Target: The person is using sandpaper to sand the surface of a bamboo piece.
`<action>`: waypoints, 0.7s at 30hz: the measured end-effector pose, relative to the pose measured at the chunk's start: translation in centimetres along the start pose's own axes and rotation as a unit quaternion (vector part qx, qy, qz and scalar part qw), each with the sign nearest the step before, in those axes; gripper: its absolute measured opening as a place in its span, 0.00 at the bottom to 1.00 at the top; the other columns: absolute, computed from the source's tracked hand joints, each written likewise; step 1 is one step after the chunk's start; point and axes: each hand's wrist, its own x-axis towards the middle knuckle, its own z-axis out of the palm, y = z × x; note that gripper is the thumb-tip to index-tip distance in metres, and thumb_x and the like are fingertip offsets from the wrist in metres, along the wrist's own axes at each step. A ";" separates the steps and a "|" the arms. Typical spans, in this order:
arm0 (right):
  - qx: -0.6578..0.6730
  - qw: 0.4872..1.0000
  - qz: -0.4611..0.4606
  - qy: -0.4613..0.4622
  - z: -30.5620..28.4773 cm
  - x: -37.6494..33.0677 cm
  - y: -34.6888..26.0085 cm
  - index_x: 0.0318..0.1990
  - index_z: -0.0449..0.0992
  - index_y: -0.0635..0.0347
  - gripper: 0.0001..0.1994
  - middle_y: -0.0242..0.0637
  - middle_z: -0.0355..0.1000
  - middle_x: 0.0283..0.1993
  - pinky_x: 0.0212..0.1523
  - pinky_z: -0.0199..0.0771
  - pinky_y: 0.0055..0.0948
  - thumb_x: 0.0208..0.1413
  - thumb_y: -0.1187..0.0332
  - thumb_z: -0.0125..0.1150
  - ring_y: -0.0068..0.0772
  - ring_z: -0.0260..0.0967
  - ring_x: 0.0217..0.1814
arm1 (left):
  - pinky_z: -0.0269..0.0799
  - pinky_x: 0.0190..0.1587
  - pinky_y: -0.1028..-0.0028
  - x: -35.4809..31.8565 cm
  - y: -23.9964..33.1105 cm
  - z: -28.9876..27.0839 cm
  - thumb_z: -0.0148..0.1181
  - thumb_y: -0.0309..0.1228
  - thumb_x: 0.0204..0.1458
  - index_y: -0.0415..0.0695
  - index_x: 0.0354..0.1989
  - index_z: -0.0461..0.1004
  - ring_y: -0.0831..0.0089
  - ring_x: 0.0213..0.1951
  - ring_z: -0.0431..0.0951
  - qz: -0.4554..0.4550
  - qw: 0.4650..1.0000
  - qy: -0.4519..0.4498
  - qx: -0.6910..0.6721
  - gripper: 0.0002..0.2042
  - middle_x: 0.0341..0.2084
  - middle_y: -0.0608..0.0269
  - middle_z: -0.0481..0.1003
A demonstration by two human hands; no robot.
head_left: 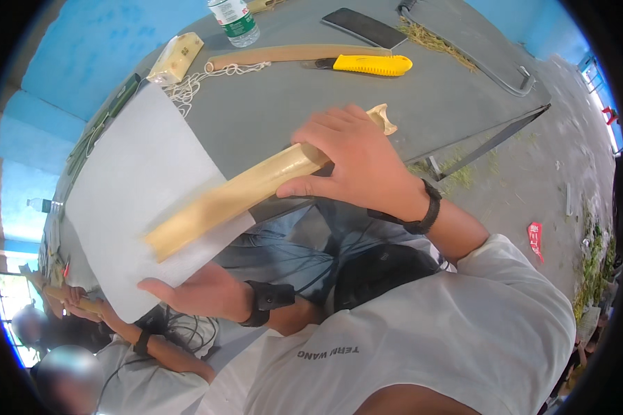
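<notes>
The right hand [356, 159] is wrapped firmly over a hollowed pale-yellow length, apparently split bamboo [256, 185], whose blurred end reaches left above a white sheet [135, 166]. Below that end, the left hand [211, 294] looks half open, thumb over the sheet's near edge; its finger hold I can't tell. I'd steady the sheet and keep that right-hand grip secure.

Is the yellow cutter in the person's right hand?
No, the yellow cutter lies on the grey table, while the right hand grips a long pale piece.
</notes>
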 end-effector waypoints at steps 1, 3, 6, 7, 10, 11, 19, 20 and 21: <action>0.007 1.000 0.005 -0.006 0.1 0.1 0.0 0.41 0.78 0.59 0.32 0.36 0.74 0.34 0.46 0.66 0.39 0.50 0.35 0.73 0.43 0.72 0.39 | 0.68 0.70 0.55 0.2 0.0 -0.3 0.47 0.50 0.75 0.38 0.77 0.55 0.58 0.69 0.70 0.010 0.999 -0.039 -0.011 0.33 0.71 0.49 0.65; 0.008 1.000 0.019 -0.013 -0.1 0.0 -0.1 0.41 0.79 0.59 0.32 0.36 0.75 0.35 0.47 0.66 0.39 0.50 0.35 0.73 0.43 0.72 0.40 | 0.68 0.70 0.55 -0.4 -0.4 -0.6 0.48 0.50 0.74 0.38 0.77 0.56 0.58 0.69 0.70 -0.002 0.999 -0.035 -0.024 0.32 0.71 0.49 0.65; -0.004 0.999 0.035 -0.022 -0.6 -0.1 -0.3 0.41 0.79 0.59 0.32 0.36 0.75 0.36 0.47 0.66 0.39 0.49 0.36 0.74 0.44 0.73 0.41 | 0.67 0.71 0.55 -2.2 -1.2 0.1 0.48 0.50 0.74 0.37 0.76 0.57 0.57 0.69 0.70 -0.031 0.992 -0.111 -0.042 0.33 0.71 0.49 0.66; -0.013 0.999 0.039 -0.023 -0.8 -0.1 -0.3 0.41 0.79 0.59 0.32 0.37 0.76 0.36 0.47 0.66 0.39 0.49 0.36 0.74 0.44 0.73 0.41 | 0.66 0.71 0.55 -2.6 -1.3 0.4 0.48 0.50 0.74 0.37 0.76 0.57 0.57 0.69 0.70 -0.052 0.995 -0.071 -0.037 0.33 0.71 0.49 0.66; -0.007 1.000 0.023 -0.004 -0.7 -0.1 -0.3 0.42 0.79 0.59 0.31 0.37 0.76 0.37 0.48 0.67 0.39 0.49 0.37 0.75 0.44 0.73 0.41 | 0.64 0.72 0.54 -2.3 -1.0 0.7 0.48 0.49 0.74 0.35 0.76 0.56 0.57 0.70 0.68 -0.060 0.996 -0.060 -0.030 0.33 0.71 0.49 0.66; -0.009 1.000 0.023 -0.005 -0.6 -0.1 -0.2 0.42 0.79 0.59 0.31 0.37 0.76 0.37 0.48 0.66 0.40 0.48 0.37 0.75 0.45 0.73 0.42 | 0.64 0.73 0.54 -1.6 -0.6 0.6 0.48 0.49 0.74 0.35 0.76 0.56 0.57 0.70 0.68 -0.074 0.995 -0.056 -0.030 0.33 0.71 0.49 0.66; -0.007 0.999 0.032 0.001 -0.3 0.0 -0.1 0.43 0.79 0.58 0.31 0.38 0.77 0.39 0.50 0.66 0.40 0.48 0.38 0.75 0.45 0.73 0.44 | 0.65 0.72 0.54 -1.0 -0.6 -0.3 0.50 0.47 0.74 0.34 0.76 0.57 0.57 0.71 0.68 -0.097 0.991 -0.053 -0.071 0.32 0.71 0.49 0.66; -0.016 0.999 0.032 -0.003 -0.4 0.0 -0.2 0.43 0.79 0.58 0.31 0.38 0.77 0.40 0.51 0.66 0.40 0.48 0.38 0.75 0.45 0.73 0.45 | 0.65 0.72 0.53 -1.5 -0.9 -0.2 0.50 0.47 0.74 0.34 0.76 0.57 0.57 0.71 0.68 -0.110 0.990 -0.054 -0.063 0.32 0.71 0.48 0.66; -0.026 0.999 0.033 -0.006 -0.6 -0.1 -0.2 0.44 0.79 0.58 0.30 0.38 0.77 0.40 0.51 0.66 0.40 0.49 0.39 0.75 0.45 0.72 0.45 | 0.65 0.72 0.53 -1.8 -1.1 -0.1 0.51 0.47 0.74 0.34 0.76 0.57 0.57 0.71 0.68 -0.110 0.987 -0.097 -0.064 0.32 0.71 0.48 0.66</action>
